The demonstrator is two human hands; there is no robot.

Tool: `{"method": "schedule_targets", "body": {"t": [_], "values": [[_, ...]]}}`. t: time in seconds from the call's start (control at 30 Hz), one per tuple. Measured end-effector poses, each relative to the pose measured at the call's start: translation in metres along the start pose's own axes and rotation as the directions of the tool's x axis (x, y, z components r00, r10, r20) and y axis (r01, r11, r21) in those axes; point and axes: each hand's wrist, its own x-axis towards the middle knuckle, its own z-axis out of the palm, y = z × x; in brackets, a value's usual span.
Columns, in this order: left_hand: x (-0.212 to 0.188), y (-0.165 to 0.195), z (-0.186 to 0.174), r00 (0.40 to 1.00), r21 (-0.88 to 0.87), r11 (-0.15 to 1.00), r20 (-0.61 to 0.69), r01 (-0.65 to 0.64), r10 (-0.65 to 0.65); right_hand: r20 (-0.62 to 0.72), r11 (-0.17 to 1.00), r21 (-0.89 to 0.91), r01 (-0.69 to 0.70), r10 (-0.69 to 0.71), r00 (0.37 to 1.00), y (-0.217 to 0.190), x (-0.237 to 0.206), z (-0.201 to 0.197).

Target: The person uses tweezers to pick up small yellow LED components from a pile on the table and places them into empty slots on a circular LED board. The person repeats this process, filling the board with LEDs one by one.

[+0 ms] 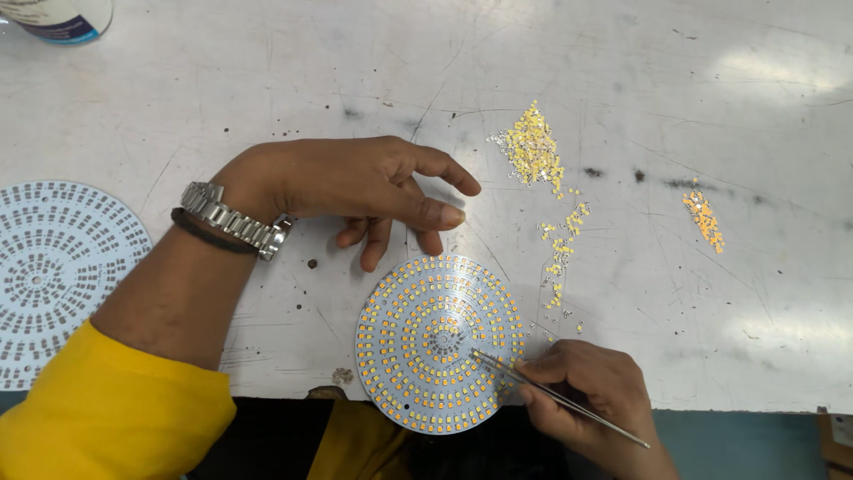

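Right hand (586,391) pinches tweezers (555,396), long axis four-to-ten o'clock, tips pointing ten onto the board (418,311); left hand (355,182) rests empty, loosely open.

One view only, worn on the head, and it looks almost straight down onto the white counter (622,53) from close above. The near edge of the counter runs along the bottom of the frame, just under the fingers (533,369) of the right hand (586,391). The left hand (355,182) sits above and left of them, near the frame's middle. A round disc (440,342) lies between the two sets of fingers, low and central. Farther from the fingers, the counter fills the frame to the top edge.
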Motion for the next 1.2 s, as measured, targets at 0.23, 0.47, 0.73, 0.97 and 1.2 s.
{"method": "schedule_targets", "body": {"t": [0.23, 0.47, 0.73, 0.97, 1.2], "values": [[0.0, 0.0, 0.001, 1.0, 0.009, 1.0, -0.015, 0.008, -0.008, -0.002, 0.998, -0.011, 0.067, -0.067, 0.998, -0.007, 0.0, 0.002], [-0.001, -0.001, 0.001, 1.0, 0.007, 1.0, -0.02, 0.004, -0.004, 0.002, 0.995, -0.065, 0.074, -0.074, 0.997, -0.006, -0.001, 0.007], [-0.001, 0.001, 0.003, 1.0, 0.005, 1.0, -0.023, 0.005, -0.005, -0.132, 0.983, 0.136, -0.123, 0.141, 0.981, 0.015, -0.024, -0.021], [-0.002, -0.001, 0.003, 1.0, 0.012, 1.0, -0.021, -0.005, 0.006, -0.102, 0.997, 0.0, -0.078, 0.078, 0.992, 0.024, -0.043, -0.035], [-0.002, 0.001, 0.004, 0.999, 0.018, 0.999, -0.02, -0.028, 0.028, -0.062, 0.999, 0.002, -0.041, 0.041, 0.997, 0.018, -0.036, -0.033]]}}
